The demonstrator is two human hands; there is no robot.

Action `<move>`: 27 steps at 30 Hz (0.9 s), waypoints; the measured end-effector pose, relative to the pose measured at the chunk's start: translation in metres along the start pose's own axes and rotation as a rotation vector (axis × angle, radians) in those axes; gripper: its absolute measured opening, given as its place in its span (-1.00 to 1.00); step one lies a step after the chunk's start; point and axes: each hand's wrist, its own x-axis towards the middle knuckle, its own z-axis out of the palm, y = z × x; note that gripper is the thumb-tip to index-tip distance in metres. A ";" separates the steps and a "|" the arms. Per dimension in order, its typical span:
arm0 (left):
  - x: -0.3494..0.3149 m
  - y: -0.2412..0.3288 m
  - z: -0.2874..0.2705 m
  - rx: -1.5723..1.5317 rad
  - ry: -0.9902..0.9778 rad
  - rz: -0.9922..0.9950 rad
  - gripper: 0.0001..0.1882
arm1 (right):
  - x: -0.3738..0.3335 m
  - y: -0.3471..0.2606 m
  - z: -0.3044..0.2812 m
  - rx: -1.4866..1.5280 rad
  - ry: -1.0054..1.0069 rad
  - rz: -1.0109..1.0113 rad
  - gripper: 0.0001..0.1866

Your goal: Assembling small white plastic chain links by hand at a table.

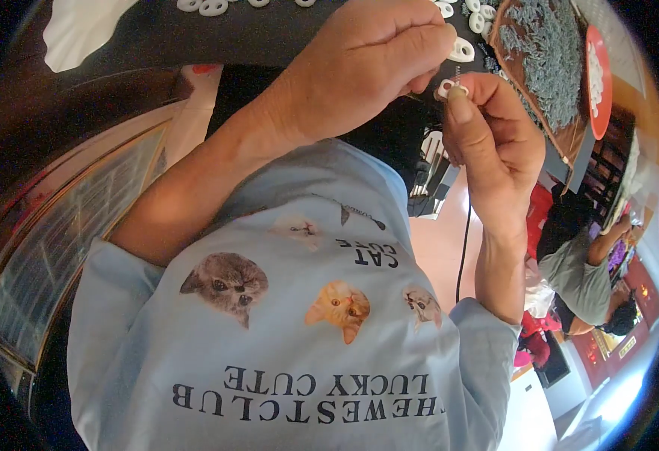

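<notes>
My right hand (495, 135) pinches a small white plastic piece (446, 89) with a hole through it, between thumb and forefinger. A thin metal spring (457, 73) stands up from that piece. Close beside it on the left, my left hand (382, 56) is closed, with fingers curled and thumb side toward the right hand; whatever it grips is hidden. Just past its fingertips shows a white oval plastic piece (462, 49) with a hole; I cannot tell whether it is held or lies on the dark table (269, 34).
More white oval pieces (477, 21) lie along the table's far side. At the right, a brown tray (511, 66) holds a heap of small grey springs (543, 60), beside a red dish (605, 94) of white parts. A person (581, 282) sits farther right.
</notes>
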 end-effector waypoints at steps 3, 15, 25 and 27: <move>0.000 0.001 -0.001 -0.053 0.021 -0.026 -0.74 | 0.000 -0.001 -0.003 -0.005 -0.014 -0.006 -0.90; 0.003 0.030 -0.003 -0.386 0.134 -0.819 -0.71 | 0.001 -0.001 -0.007 -0.058 0.193 -0.071 -0.96; 0.000 0.042 0.001 -0.504 0.260 -0.809 -0.70 | 0.021 -0.002 -0.011 -0.673 0.253 -0.614 -0.88; -0.001 0.039 0.005 -0.544 0.291 -0.803 -0.69 | 0.023 -0.001 -0.009 -0.734 0.246 -0.692 -0.86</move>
